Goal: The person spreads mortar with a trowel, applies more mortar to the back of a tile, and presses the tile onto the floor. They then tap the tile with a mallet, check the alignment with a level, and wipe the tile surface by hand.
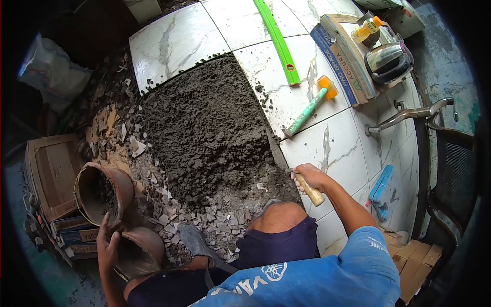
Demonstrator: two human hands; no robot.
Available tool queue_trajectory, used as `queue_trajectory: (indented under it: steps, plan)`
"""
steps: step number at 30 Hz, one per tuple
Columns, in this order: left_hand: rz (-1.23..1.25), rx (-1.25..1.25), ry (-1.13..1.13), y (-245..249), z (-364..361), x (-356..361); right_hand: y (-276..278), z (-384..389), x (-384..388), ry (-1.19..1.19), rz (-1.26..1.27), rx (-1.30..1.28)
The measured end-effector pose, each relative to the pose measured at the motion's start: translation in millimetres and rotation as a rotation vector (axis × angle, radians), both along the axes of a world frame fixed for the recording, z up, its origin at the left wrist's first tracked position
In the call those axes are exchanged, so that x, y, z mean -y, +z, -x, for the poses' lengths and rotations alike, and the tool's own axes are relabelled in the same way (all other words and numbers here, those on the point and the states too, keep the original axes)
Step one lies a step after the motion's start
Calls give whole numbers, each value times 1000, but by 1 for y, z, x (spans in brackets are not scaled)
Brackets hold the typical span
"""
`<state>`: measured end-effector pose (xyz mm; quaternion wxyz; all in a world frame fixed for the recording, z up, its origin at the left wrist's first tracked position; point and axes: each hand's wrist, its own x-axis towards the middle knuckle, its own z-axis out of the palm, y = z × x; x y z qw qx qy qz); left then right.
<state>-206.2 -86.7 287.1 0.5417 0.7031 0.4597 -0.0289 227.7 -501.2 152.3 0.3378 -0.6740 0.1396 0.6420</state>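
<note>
My right hand (310,179) is wrapped round the wooden handle of a trowel (314,196). Its long blade lies along the boundary between the dark, crumbly mortar bed (209,123) and the marble-look tiles (340,148). At the lower left, my left hand (107,243) has its fingers apart and nothing in them. One fingertip reaches up to the rim of a tipped bucket (123,190) with dark mortar inside. Just below, a second bucket (153,240) overlaps that hand's right side.
A rubber mallet (307,112) and a green level (276,41) rest on the tiles. Farther right are a tile box (340,61), a kettle (388,61) and a blue object (382,189). Broken tile pieces (209,227) cover the ground by my boot. A metal-armed chair (455,163) stands right.
</note>
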Motion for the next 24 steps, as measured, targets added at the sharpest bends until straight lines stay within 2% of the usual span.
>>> queue_trajectory:
  steps: [2, 4, 6, 7, 10, 11, 12, 14, 15, 16, 18, 20, 21, 23, 24]
  plan:
    - [1, 15, -30, -2, -7, -3, -2, 1, -4, 23, -27, 40]
    - [-5, 21, -46, -5, -11, -7, -23, 0, -16, -87, -140, 85]
    - [7, 63, -44, -6, -15, -9, -52, 35, -33, 72, -165, 252]
    - [11, 73, -33, -8, -14, -11, -62, 56, -38, 80, -226, 255]
    - [-2, 107, -36, -13, -7, -15, -53, 89, -54, 472, -279, 478]
    - [-15, 112, -27, -14, -3, -15, -43, 92, -56, 373, -263, 445]
    - [-24, 111, -9, -14, 1, -19, -57, 86, -51, 389, -276, 444]
    - [-102, 61, 100, -9, 17, -26, -98, 73, -37, 365, -256, 838]
    - [-169, 47, 161, -5, 20, -33, -92, 75, -44, 414, -212, 821]
    - [-374, 57, 171, -18, 37, -49, -85, 75, -53, 463, -166, 812]
    - [-612, 40, 278, -39, 68, -89, -82, 104, -60, 698, -275, 856]
    - [-846, -134, 380, -50, 96, -122, -52, 111, -75, 824, -157, 784]
    - [-1049, -238, 386, -46, 95, -125, -41, 107, -81, 851, -117, 880]
    - [-1133, -310, 458, -77, 131, -160, -17, 91, -97, 938, -108, 1053]
    - [-1119, -445, 509, -106, 154, -182, -5, 79, -108, 962, -183, 1103]
